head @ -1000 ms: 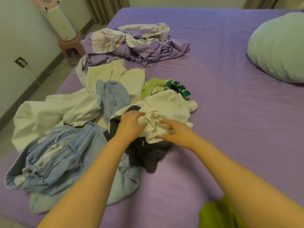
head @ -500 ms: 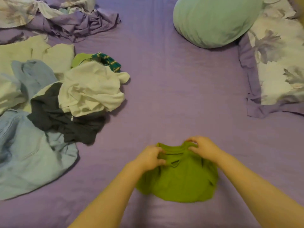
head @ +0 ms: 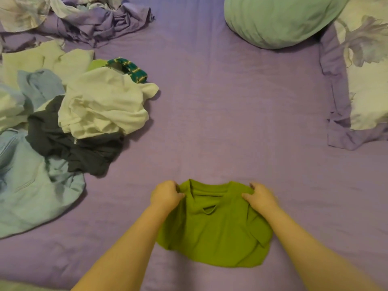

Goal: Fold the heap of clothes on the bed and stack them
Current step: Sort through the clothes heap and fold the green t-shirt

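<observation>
Left hand point(head: 167, 195) and right hand point(head: 260, 196) are each gripping, fingers curled, a far corner of the green shirt point(head: 216, 227) lying on the purple bed sheet point(head: 231, 122); heap of clothes point(head: 79, 114) is lying far left.

Dim, warm, diffuse indoor lighting with no visible source and no glare; soft, short shadows lie beneath the heap of clothes point(head: 84, 114) on its right and near side, and under the green pillow point(head: 279, 19). The picture is soft and slightly grainy throughout, with mild motion blur on the right hand point(head: 261, 197). Wide-angle distortion stretches the forearms toward the bottom corners.
</observation>
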`<state>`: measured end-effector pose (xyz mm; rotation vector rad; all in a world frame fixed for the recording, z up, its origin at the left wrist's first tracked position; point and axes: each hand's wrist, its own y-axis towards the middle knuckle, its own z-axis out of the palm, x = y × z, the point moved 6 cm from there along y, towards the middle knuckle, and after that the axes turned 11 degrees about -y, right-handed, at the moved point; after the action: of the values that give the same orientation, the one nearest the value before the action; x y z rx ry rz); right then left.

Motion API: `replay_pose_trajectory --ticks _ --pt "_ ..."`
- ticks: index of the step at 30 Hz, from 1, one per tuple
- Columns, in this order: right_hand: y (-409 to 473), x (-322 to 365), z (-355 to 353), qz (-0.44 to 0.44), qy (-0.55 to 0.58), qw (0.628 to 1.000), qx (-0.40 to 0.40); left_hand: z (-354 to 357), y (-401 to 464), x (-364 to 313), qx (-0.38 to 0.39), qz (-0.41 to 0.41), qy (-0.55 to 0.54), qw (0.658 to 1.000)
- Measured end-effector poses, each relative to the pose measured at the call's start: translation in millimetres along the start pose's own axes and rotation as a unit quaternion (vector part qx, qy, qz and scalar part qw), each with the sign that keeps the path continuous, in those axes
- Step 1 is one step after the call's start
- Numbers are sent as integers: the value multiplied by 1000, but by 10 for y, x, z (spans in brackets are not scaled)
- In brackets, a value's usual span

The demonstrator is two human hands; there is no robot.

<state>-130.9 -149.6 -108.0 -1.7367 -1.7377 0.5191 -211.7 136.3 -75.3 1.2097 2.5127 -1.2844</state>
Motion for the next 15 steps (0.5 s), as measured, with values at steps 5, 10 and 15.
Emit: replay_pose_trajectory --ticks 5,10,15 --pt "-35 188 -455 -78 154 985 -12 -238 8 -267 -12 60 -147 987" --pt "-300 386 -1351 -141 206 965 -79 -817 -86 -731 -57 165 -186 967" --pt "-743 402 -2101 -125 212 966 -73 -1536 -426 -1283 -92 275 -222 931"
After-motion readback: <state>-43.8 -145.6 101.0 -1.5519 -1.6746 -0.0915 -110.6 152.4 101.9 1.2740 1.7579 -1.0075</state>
